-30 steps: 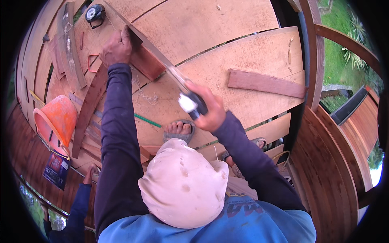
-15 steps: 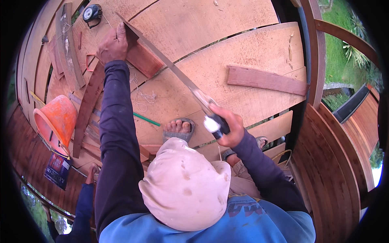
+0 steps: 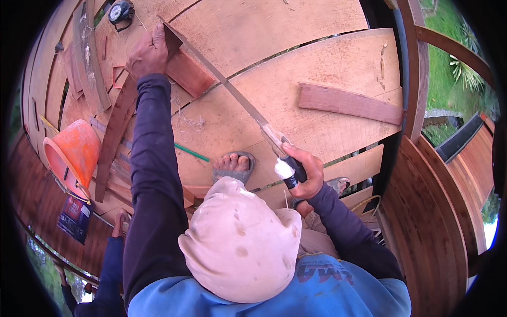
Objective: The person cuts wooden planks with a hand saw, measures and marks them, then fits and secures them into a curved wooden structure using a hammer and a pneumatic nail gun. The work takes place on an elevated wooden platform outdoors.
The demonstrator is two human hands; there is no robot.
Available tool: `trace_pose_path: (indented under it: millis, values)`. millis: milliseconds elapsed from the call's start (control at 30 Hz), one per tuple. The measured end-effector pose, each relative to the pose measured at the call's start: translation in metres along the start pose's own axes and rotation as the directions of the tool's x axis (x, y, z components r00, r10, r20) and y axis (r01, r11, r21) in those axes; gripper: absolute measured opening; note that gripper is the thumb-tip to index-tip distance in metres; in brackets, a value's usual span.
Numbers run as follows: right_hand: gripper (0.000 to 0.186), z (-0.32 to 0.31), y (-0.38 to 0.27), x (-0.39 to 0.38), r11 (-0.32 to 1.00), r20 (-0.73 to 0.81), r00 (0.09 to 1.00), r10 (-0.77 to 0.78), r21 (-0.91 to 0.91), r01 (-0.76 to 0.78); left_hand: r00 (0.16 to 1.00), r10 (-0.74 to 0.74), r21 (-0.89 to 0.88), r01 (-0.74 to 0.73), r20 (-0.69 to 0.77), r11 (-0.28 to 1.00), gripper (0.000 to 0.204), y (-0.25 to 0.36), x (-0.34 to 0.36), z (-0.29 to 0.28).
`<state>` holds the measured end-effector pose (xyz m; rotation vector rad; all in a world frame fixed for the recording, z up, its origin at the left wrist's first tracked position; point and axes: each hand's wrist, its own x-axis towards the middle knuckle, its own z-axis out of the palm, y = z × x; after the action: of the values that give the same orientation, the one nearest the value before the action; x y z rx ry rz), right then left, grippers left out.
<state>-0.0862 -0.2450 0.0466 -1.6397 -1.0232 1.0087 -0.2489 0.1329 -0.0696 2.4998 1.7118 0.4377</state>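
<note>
My right hand (image 3: 307,171) is wrapped round the black handle of a handsaw, which has a white patch on it. The long saw blade (image 3: 227,84) runs diagonally up and left, its far end close to my left hand (image 3: 149,54). That hand is closed on the far end of a short reddish-brown wooden board (image 3: 191,76), thumb on top. The blade crosses the board beside the thumb; how deep it sits in the wood cannot be made out. My left fingertips are partly hidden.
A loose plank (image 3: 348,103) lies at the right. Left are long boards (image 3: 113,137), an orange bucket (image 3: 74,153), a round black device (image 3: 121,15) and a red square frame (image 3: 117,76). A green stick (image 3: 191,152) lies near my sandalled foot (image 3: 233,164). Another person's arm (image 3: 111,259) shows lower left.
My right hand has drawn the saw slightly back, down and to the right. My left hand keeps its hold on the board.
</note>
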Motion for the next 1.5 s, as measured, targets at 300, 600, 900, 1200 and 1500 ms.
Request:
trace_pose_path:
  millis: [300,600,900,1200,1500]
  values:
    - [0.061,0.038,-0.004,0.078,1.0,-0.049,0.999,-0.024,0.012,0.024,0.999,0.032,0.037,-0.033,0.03,0.999,0.054,-0.004,0.003,0.003]
    - [0.053,0.053,-0.001,0.119,1.0,-0.011,1.0,-0.011,0.019,0.011,1.0,0.018,0.055,-0.02,0.021,0.998,0.054,-0.001,0.002,0.008]
    - [0.059,0.01,0.007,0.023,0.996,-0.01,0.998,-0.064,-0.063,0.064,1.0,-0.011,-0.027,0.011,-0.003,1.0,0.052,-0.002,-0.001,0.003]
    - [0.056,0.018,0.0,0.025,1.0,-0.04,0.999,0.015,0.007,-0.015,0.992,-0.057,-0.015,0.059,0.11,0.998,0.056,-0.007,0.005,0.003]
    - [0.057,0.036,-0.003,0.089,0.99,-0.032,0.999,0.03,0.138,-0.026,0.997,-0.077,0.018,0.077,0.014,0.997,0.058,-0.009,0.021,0.008]
